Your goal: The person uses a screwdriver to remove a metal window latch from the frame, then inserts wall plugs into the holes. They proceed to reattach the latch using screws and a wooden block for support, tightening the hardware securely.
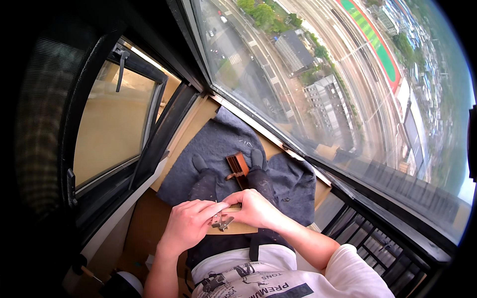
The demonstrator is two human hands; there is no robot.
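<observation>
Both hands meet over my lap. My left hand [186, 222] is closed, its fingertips at a small shiny metal fitting [226, 223] with bent arms. My right hand [254, 210] is closed too, thumb and fingers around a small comb-like toothed piece [235, 205]. That piece is partly covered by the fingers, so its full shape is hidden. Beneath the hands lies a flat tan board [244, 229] across my thighs. Between my feet, on a dark blue-grey blanket [228, 130], rests a reddish-brown slotted case [238, 165], a brown strap-like end beside it.
Large window glass [298, 89] rises close on the right, a city far below. At left stands a dark-framed window [117, 114] with a handle. Small white bits [245, 142] lie on the blanket. A black railing [365, 238] shows at lower right.
</observation>
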